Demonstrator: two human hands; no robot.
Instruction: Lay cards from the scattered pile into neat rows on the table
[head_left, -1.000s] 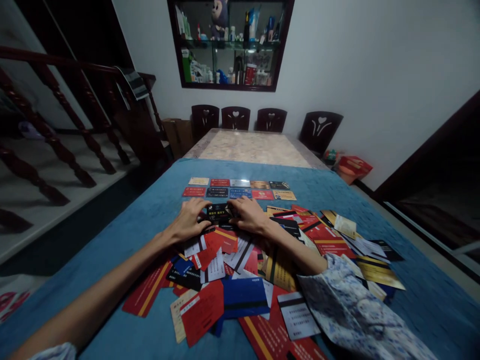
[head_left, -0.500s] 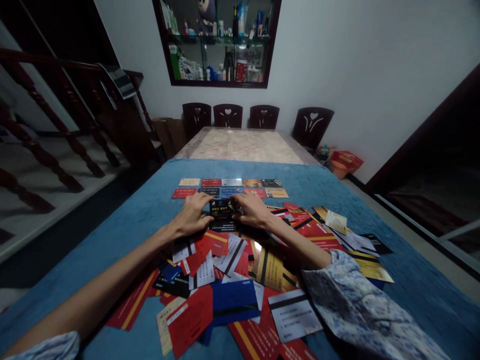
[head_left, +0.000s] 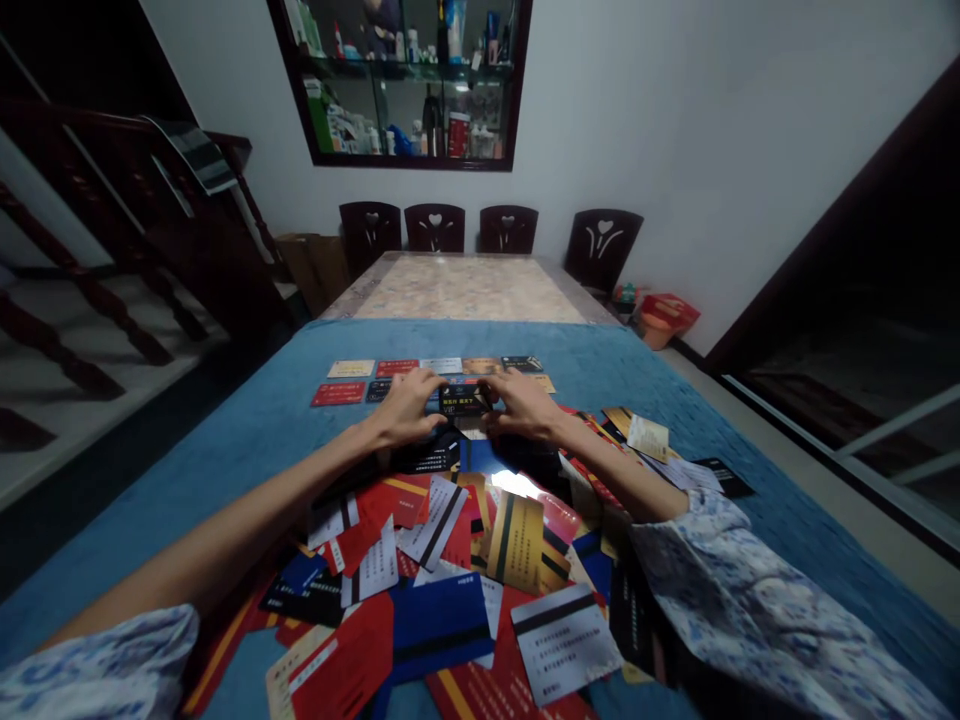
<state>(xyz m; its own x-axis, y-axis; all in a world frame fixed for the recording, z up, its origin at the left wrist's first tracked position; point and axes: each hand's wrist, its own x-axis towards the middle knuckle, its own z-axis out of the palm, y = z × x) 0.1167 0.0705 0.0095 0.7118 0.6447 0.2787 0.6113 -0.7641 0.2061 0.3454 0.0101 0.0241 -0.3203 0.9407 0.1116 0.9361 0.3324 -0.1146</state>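
A black VIP card (head_left: 463,401) with yellow lettering is held up between my two hands, its printed face toward me. My left hand (head_left: 409,407) pinches its left edge, and my right hand (head_left: 521,405) grips its right edge. Just beyond are two rows of cards laid side by side, among them a cream card (head_left: 351,369), a red card (head_left: 338,393) and a white card (head_left: 440,366). My hands partly hide the nearer row. Below my hands spreads a loose heap of cards, with a gold card (head_left: 516,540), a blue card (head_left: 441,627) and a silver card (head_left: 565,642) on top.
A blue cloth (head_left: 255,400) covers the near part of the table, and a marbled tabletop (head_left: 472,285) shows beyond it. Several dark chairs (head_left: 508,229) stand at the far end. More overlapping cards lie at the right, including a cream card (head_left: 648,437).
Both hands, still holding the black VIP card, have moved slightly away from me toward the rows and now cover more of the nearer one. The whole view has shifted.
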